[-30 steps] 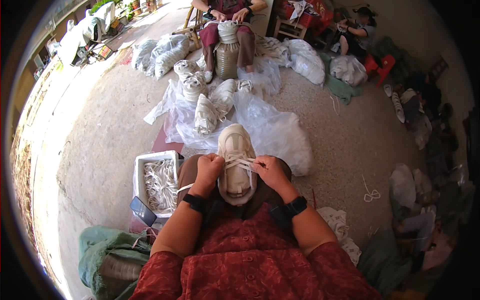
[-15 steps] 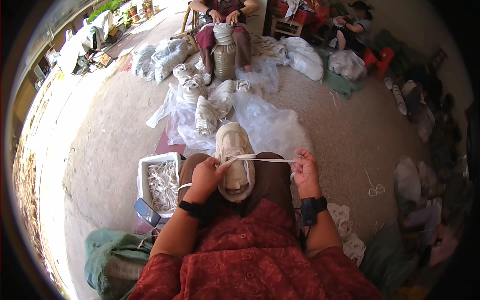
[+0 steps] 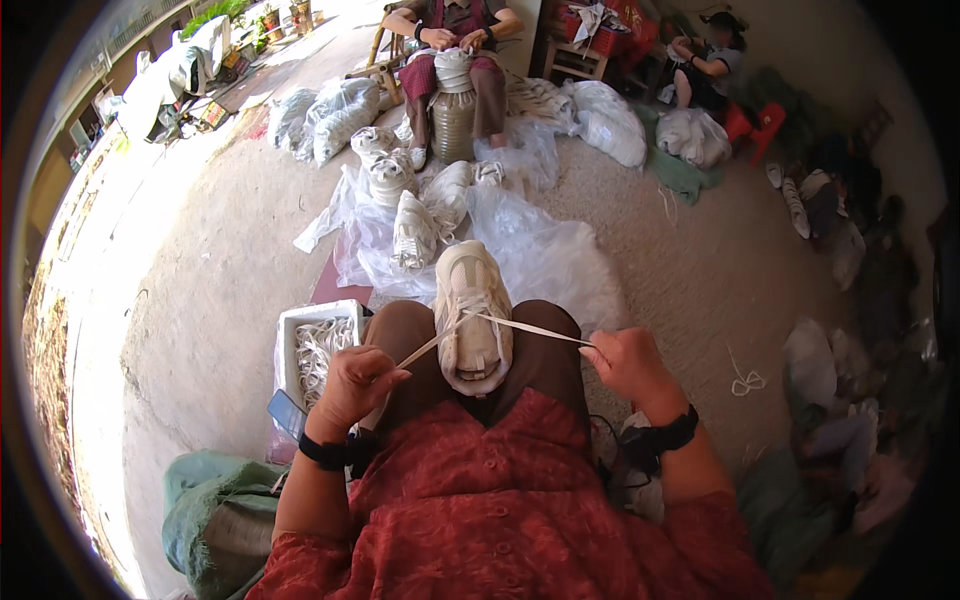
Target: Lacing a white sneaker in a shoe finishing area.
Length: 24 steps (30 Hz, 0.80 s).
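Note:
A cream-white sneaker stands between my knees, toe pointing away. A flat white lace runs through its eyelets and out to both sides. My left hand pinches the left lace end, pulled down toward my left knee. My right hand grips the right lace end, drawn taut to the right. Both wrists carry black bands.
A white box of loose laces sits by my left knee, a phone beside it. Ahead lie clear plastic sheeting and several white shoes. A seated person works opposite; another person sits far right. A green bag lies at my left.
My hands started together at the shoe's tongue and have pulled apart, drawing both lace ends out tight; the left hand has dropped lower and further left.

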Each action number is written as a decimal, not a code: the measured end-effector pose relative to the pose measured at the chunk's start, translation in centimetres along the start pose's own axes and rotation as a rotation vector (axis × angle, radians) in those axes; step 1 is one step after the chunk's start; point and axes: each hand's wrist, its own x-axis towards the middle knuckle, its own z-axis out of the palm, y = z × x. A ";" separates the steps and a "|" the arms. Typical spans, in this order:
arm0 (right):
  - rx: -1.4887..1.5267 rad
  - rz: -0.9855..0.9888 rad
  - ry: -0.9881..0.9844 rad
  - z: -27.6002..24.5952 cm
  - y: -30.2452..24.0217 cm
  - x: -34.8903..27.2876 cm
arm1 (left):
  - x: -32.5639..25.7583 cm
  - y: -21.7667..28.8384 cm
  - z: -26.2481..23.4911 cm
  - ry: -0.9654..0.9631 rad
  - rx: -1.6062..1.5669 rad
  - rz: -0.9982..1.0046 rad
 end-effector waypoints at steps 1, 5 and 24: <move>-0.138 -0.008 -0.105 -1.2 -1.6 -0.1 | -0.1 -0.2 -0.3 0.051 -0.061 -0.065; -0.274 -0.001 -0.137 -0.7 -1.7 -1.8 | 0.0 -1.4 -1.5 0.175 0.054 -0.230; -0.085 0.368 -0.192 0.3 6.8 -5.8 | -21.1 -16.9 -13.7 0.550 -0.186 -0.884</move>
